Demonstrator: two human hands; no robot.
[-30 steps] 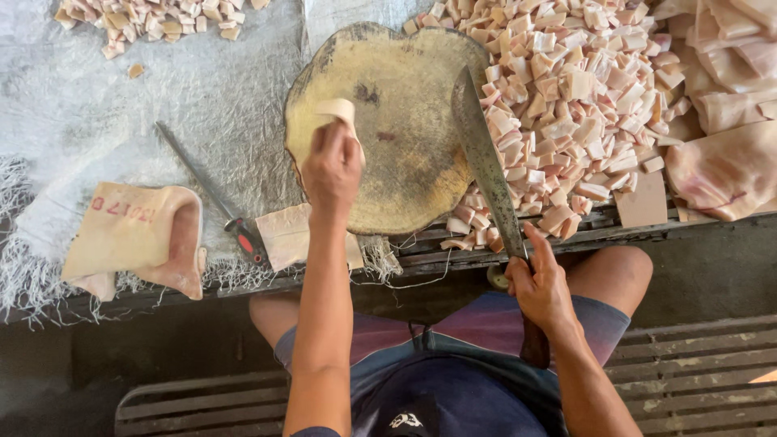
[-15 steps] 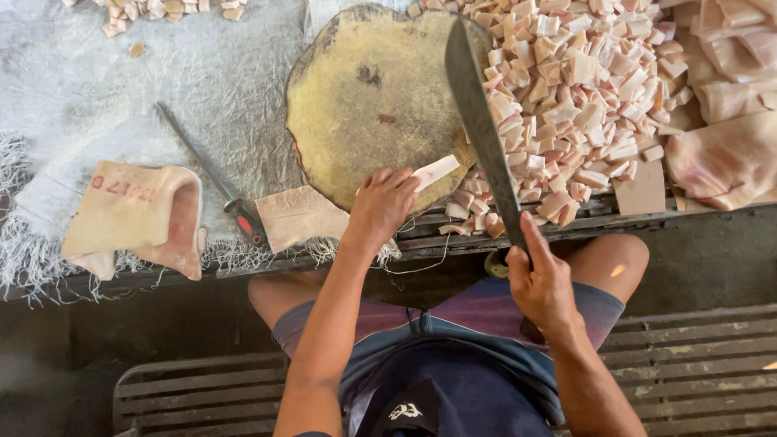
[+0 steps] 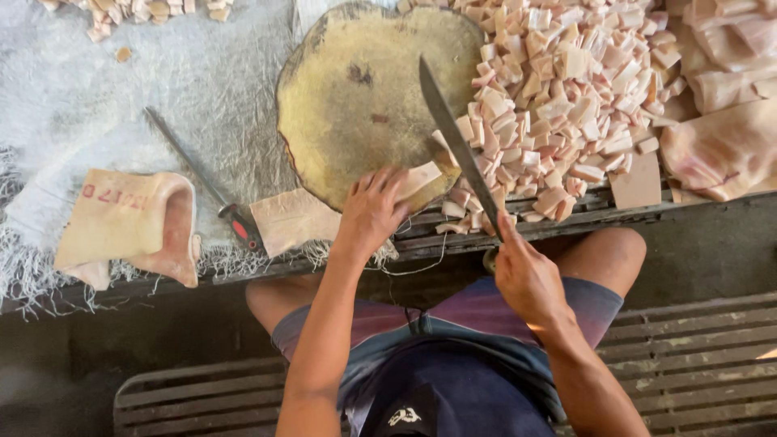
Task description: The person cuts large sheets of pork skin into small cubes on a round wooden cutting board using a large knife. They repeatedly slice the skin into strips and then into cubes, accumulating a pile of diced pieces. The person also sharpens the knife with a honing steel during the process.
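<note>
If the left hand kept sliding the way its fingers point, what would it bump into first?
The left hand points up and to the right, over a pale strip on the round board. It would probably meet the long knife first, though the blade's height is unclear.

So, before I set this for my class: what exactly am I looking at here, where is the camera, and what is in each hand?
The camera sits on a person's head and looks down, so both arms reach up into the picture from the bottom edge. No machine is involved. The person sits at a table covered with a pale cloth. On it lie a round wooden block, a heap of small pale cubes, larger pale slabs and a rod with a red handle. The left hand presses a pale strip onto the block's near edge. The right hand has its grip on a long knife, blade angled over the block.
</note>
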